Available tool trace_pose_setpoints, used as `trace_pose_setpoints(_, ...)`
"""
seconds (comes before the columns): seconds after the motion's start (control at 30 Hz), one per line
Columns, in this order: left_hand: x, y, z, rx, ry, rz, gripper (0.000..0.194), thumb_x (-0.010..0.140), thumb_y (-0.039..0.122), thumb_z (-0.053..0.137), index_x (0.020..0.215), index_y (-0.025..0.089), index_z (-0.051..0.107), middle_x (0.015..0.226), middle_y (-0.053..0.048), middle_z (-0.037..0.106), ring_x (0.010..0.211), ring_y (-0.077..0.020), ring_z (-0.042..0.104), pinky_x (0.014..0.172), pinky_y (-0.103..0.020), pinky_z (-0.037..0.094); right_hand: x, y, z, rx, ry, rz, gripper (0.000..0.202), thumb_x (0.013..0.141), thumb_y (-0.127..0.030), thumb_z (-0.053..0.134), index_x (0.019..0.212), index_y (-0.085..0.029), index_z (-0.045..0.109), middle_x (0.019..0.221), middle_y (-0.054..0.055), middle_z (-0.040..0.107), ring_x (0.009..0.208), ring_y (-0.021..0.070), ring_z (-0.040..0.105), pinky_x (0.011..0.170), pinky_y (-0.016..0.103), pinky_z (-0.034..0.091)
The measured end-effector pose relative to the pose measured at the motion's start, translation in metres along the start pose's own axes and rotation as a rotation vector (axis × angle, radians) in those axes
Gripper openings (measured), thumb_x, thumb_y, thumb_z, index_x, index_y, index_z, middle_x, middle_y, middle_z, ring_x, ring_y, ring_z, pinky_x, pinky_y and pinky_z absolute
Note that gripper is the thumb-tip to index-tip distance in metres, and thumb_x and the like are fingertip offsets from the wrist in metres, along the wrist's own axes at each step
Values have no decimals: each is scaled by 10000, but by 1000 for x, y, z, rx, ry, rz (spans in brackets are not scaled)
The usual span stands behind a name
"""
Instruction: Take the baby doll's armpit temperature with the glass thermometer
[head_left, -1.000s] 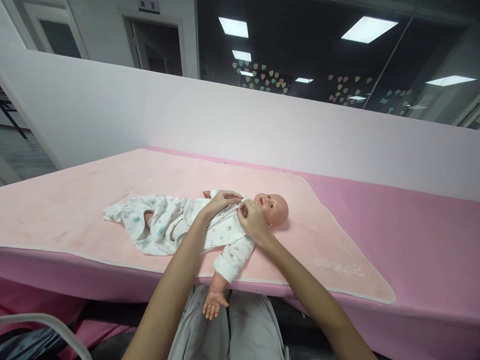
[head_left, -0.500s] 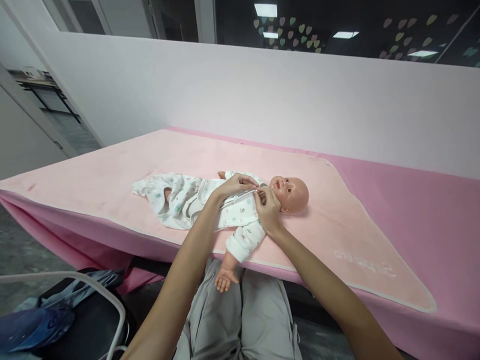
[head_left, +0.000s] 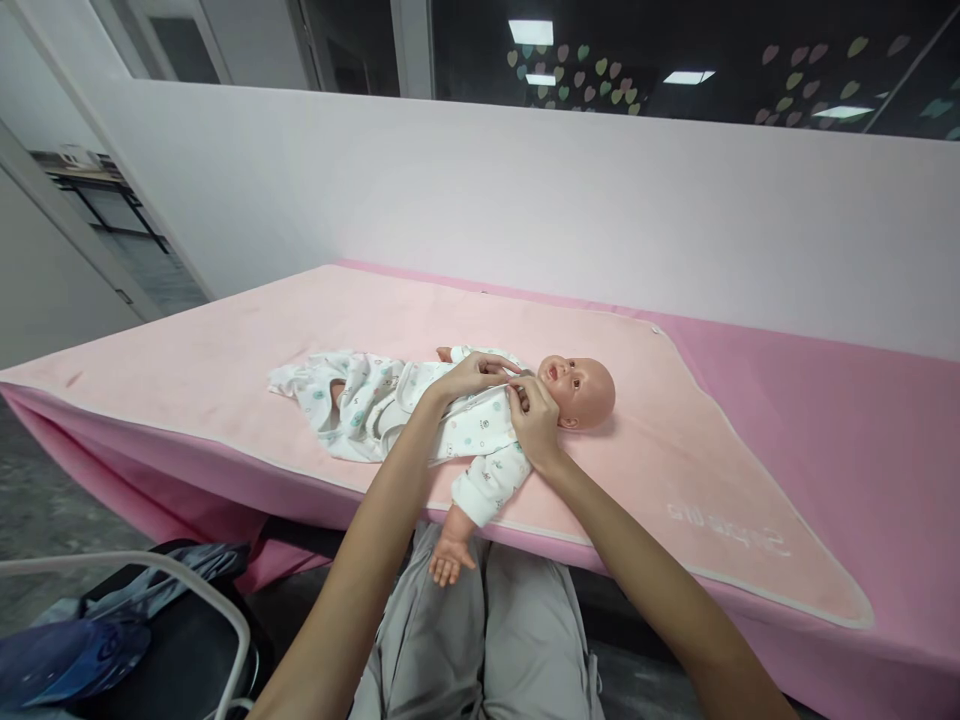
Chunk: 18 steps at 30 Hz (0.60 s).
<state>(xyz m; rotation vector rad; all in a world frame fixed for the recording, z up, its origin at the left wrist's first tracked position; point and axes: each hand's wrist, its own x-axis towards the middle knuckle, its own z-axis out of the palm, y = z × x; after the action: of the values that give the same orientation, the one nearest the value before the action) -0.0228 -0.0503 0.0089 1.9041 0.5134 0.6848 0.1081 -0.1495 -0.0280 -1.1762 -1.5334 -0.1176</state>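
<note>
A baby doll [head_left: 589, 392] lies on its back on a pink mat, its head to the right. It wears a white printed romper [head_left: 474, 430] whose front edge runs along the chest. My left hand [head_left: 480, 374] rests over the chest near the neck, fingers bent and pressed on the romper's edge. Right beside it, my right hand [head_left: 534, 408] pinches the romper's edge just below the doll's chin. The fingertips of both hands nearly meet there. Whether a snap or a tie lies between them is too small to make out. One doll arm [head_left: 453, 548] hangs over the front edge.
The pale pink mat [head_left: 720, 480] covers a pink-draped table [head_left: 840, 420] against a white wall [head_left: 525, 200]. Below left stands a black chair [head_left: 187, 640] with a light metal frame, bearing blue cloth [head_left: 75, 650]. My legs [head_left: 480, 630] are under the table's front edge.
My left fingers have shifted slightly and straightened a little near the neckline. My right hand keeps its pinch at the collar. The doll lies as before; the view has tilted marginally.
</note>
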Motion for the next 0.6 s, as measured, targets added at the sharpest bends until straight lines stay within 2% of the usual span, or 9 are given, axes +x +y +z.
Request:
trace_pose_setpoints(0.33,-2,4,2,-48,9,-31,388,712,349,647,1021,114,646,642,5,563,563,-90,466,517,-197,322,1,-4,-3,74,17,2,231,862,-168,405,894,-184,633,912,69,661,871,163,608,788,296,497)
trace_pose_setpoints(0.5,-4,10,3,-63,41,-58,403,683,340,663,1020,120,639,656,-11,603,570,-108,513,526,-204,363,0,-2,-1,62,-2,-13,264,839,-165,430,963,-174,662,938,76,654,797,153,613,720,279,515)
trace_pose_setpoints(0.6,-5,13,3,-78,45,-71,399,670,329,671,1009,121,636,666,-16,619,555,-106,512,513,-204,356,-1,0,1,49,2,-20,271,843,-165,435,974,-177,671,942,78,653,803,155,611,736,289,517)
